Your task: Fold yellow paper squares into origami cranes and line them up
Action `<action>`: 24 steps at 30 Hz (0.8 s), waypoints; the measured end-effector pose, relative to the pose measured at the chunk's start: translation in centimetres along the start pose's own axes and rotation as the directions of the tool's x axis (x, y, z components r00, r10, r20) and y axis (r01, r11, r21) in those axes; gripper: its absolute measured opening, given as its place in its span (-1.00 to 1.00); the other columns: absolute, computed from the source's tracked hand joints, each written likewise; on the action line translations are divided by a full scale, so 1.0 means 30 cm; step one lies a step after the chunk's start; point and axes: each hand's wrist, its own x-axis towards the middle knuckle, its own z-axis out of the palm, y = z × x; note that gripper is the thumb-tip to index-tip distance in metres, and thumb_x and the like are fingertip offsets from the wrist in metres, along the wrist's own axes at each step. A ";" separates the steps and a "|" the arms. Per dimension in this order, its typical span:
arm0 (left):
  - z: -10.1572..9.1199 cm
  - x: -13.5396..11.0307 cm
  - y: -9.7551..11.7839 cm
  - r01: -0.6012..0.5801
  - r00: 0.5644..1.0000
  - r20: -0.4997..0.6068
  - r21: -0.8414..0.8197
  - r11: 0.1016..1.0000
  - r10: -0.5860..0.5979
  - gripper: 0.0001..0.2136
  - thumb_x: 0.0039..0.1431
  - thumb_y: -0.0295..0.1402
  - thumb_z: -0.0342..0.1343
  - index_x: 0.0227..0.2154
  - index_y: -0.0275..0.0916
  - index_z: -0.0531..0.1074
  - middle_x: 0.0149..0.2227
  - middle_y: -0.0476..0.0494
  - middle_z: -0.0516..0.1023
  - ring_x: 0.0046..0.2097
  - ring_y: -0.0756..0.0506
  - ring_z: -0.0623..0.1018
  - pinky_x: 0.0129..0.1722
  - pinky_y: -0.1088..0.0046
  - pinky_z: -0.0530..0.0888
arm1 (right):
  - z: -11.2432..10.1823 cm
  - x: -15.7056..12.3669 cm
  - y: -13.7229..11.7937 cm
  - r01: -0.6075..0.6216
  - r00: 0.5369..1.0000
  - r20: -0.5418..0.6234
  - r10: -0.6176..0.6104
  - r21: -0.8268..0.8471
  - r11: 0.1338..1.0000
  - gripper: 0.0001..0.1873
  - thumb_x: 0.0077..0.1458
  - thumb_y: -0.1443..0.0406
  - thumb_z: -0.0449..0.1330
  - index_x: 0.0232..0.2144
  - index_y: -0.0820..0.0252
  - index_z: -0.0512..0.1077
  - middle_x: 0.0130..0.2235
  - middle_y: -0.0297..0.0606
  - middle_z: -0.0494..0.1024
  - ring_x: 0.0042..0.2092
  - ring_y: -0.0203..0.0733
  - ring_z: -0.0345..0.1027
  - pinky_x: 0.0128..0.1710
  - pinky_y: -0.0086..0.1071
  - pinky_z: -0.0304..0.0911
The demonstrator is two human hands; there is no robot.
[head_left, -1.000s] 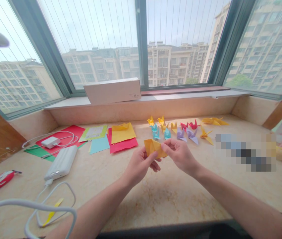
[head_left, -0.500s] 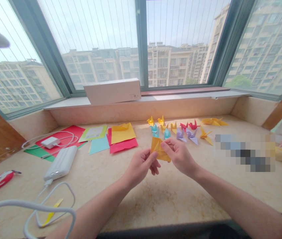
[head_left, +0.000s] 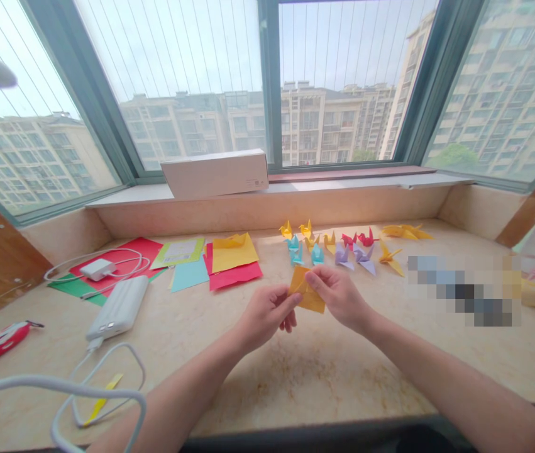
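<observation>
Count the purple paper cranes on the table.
2. One purple crane sits just right of the blue crane; the other purple crane sits beside it, left of the orange crane. Both lie in front of the red cranes. None looks hidden.

This is a home, a flat high up in an apartment block. A wide bay window (head_left: pixel 177 63) with thin safety wires looks out on tower blocks (head_left: pixel 324 119) at about the same height. Its deep stone sill (head_left: pixel 342 365) serves as a hobby desk. On it lie household odds and ends: a power bank (head_left: pixel 119 308), a charger (head_left: pixel 97 269) with its cable, coloured sheets (head_left: pixel 234 251) and a row of paper cranes (head_left: pixel 317 251).
</observation>
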 end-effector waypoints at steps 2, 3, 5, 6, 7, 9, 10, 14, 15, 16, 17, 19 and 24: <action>0.000 0.001 -0.003 0.012 1.000 0.018 -0.006 1.000 -0.012 -0.66 0.23 -0.10 0.08 -0.49 -0.30 0.37 -0.68 0.01 0.43 -0.66 0.07 0.40 -0.66 0.63 0.27 | -0.005 -0.001 0.004 0.021 0.999 -0.045 -0.024 -0.066 0.998 -0.60 0.15 0.01 0.20 -0.48 0.23 0.43 -0.50 -0.36 0.41 -0.46 -0.33 0.25 -0.46 -0.45 0.17; 0.001 0.002 -0.003 0.012 1.000 0.025 -0.029 1.000 -0.011 -0.66 0.23 -0.10 0.08 -0.48 -0.30 0.38 -0.68 0.02 0.42 -0.67 0.07 0.40 -0.67 0.63 0.26 | -0.006 -0.001 0.005 0.029 0.997 -0.068 -0.035 -0.090 0.996 -0.60 0.15 0.02 0.20 -0.49 0.23 0.44 -0.51 -0.36 0.41 -0.46 -0.32 0.24 -0.46 -0.44 0.15; 0.006 0.004 -0.001 0.026 0.999 0.033 -0.082 0.996 -0.023 -0.64 0.22 -0.08 0.08 -0.50 -0.29 0.38 -0.68 0.03 0.41 -0.68 0.06 0.40 -0.69 0.63 0.26 | -0.009 0.001 0.008 0.049 0.992 -0.110 -0.061 -0.105 0.993 -0.61 0.15 0.03 0.21 -0.50 0.23 0.47 -0.50 -0.35 0.44 -0.45 -0.31 0.25 -0.44 -0.43 0.16; 0.007 0.006 0.001 0.028 0.999 0.023 -0.115 0.993 -0.026 -0.64 0.21 -0.07 0.09 -0.51 -0.29 0.37 -0.68 0.03 0.41 -0.68 0.06 0.41 -0.69 0.62 0.27 | -0.010 0.004 0.009 0.059 0.990 -0.125 -0.071 -0.100 0.993 -0.63 0.15 0.04 0.21 -0.48 0.22 0.49 -0.48 -0.33 0.47 -0.43 -0.29 0.28 -0.42 -0.42 0.18; 0.007 0.008 0.003 0.026 1.000 0.004 -0.148 0.989 -0.026 -0.63 0.20 -0.07 0.10 -0.51 -0.30 0.38 -0.67 0.03 0.42 -0.68 0.06 0.42 -0.69 0.62 0.28 | -0.012 0.007 0.011 0.069 0.987 -0.135 -0.082 -0.095 0.993 -0.65 0.14 0.05 0.22 -0.45 0.22 0.52 -0.46 -0.32 0.50 -0.41 -0.27 0.30 -0.39 -0.40 0.21; 0.003 0.014 0.007 0.004 0.997 -0.069 -0.206 0.978 -0.019 -0.65 0.18 -0.08 0.12 -0.44 -0.32 0.44 -0.62 0.02 0.44 -0.67 0.05 0.43 -0.68 0.59 0.32 | -0.018 0.016 0.015 0.105 0.983 -0.137 -0.120 -0.114 0.988 -0.71 0.13 0.08 0.25 -0.37 0.19 0.57 -0.40 -0.28 0.56 -0.37 -0.23 0.35 -0.33 -0.35 0.26; -0.002 0.017 0.008 -0.009 0.994 -0.111 -0.228 0.974 -0.016 -0.67 0.17 -0.09 0.14 -0.38 -0.33 0.47 -0.59 0.00 0.46 -0.66 0.04 0.45 -0.68 0.58 0.33 | -0.021 0.020 0.018 0.137 0.979 -0.134 -0.156 -0.145 0.980 -0.74 0.12 0.10 0.26 -0.34 0.17 0.58 -0.37 -0.26 0.58 -0.34 -0.21 0.37 -0.30 -0.33 0.27; -0.021 0.023 0.015 -0.051 0.976 -0.215 -0.275 0.960 -0.010 -0.68 0.15 -0.16 0.20 -0.17 -0.32 0.49 -0.34 -0.16 0.59 -0.53 -0.02 0.57 -0.63 0.56 0.40 | -0.028 0.025 0.022 0.294 0.938 -0.101 -0.331 -0.270 0.917 -0.86 0.11 0.19 0.30 -0.29 0.06 0.61 -0.24 -0.25 0.55 -0.19 -0.16 0.40 -0.20 -0.28 0.33; -0.024 0.023 0.018 -0.058 0.976 -0.218 -0.289 0.956 -0.007 -0.68 0.16 -0.16 0.19 -0.15 -0.32 0.49 -0.27 -0.20 0.60 -0.49 -0.04 0.59 -0.61 0.55 0.42 | -0.028 0.024 0.022 0.318 0.931 -0.091 -0.354 -0.275 0.907 -0.88 0.12 0.20 0.29 -0.29 0.04 0.61 -0.24 -0.25 0.53 -0.18 -0.16 0.41 -0.18 -0.28 0.34; -0.025 0.022 0.019 -0.065 0.977 -0.213 -0.306 0.950 -0.002 -0.67 0.18 -0.16 0.17 -0.14 -0.32 0.49 -0.23 -0.23 0.60 -0.45 -0.05 0.61 -0.58 0.53 0.44 | -0.028 0.021 0.021 0.334 0.926 -0.081 -0.368 -0.276 0.901 -0.89 0.13 0.22 0.28 -0.28 0.03 0.61 -0.24 -0.25 0.52 -0.17 -0.17 0.41 -0.17 -0.28 0.36; -0.025 0.021 0.021 -0.073 0.978 -0.210 -0.324 0.943 0.004 -0.67 0.20 -0.15 0.15 -0.14 -0.32 0.49 -0.20 -0.25 0.60 -0.43 -0.06 0.61 -0.57 0.52 0.45 | -0.028 0.019 0.020 0.348 0.921 -0.075 -0.382 -0.279 0.895 -0.89 0.14 0.23 0.27 -0.28 0.02 0.61 -0.24 -0.25 0.52 -0.16 -0.17 0.42 -0.16 -0.27 0.37; -0.023 0.021 0.022 -0.088 0.976 -0.217 -0.351 0.932 0.011 -0.67 0.22 -0.13 0.12 -0.16 -0.33 0.50 -0.23 -0.25 0.60 -0.42 -0.07 0.62 -0.54 0.51 0.46 | -0.030 0.014 0.018 0.379 0.909 -0.054 -0.413 -0.305 0.874 -0.88 0.16 0.27 0.26 -0.26 0.01 0.60 -0.21 -0.24 0.53 -0.14 -0.17 0.44 -0.12 -0.25 0.38; -0.026 0.028 0.013 -0.115 0.960 -0.282 -0.373 0.921 0.006 -0.72 0.15 -0.24 0.23 -0.19 -0.35 0.49 -0.37 -0.18 0.60 -0.35 -0.09 0.62 -0.44 0.50 0.50 | -0.038 0.009 0.013 0.472 0.871 0.080 -0.485 -0.415 0.778 -0.82 0.15 0.34 0.26 -0.19 0.03 0.57 -0.07 -0.19 0.52 -0.02 -0.14 0.43 0.02 -0.18 0.36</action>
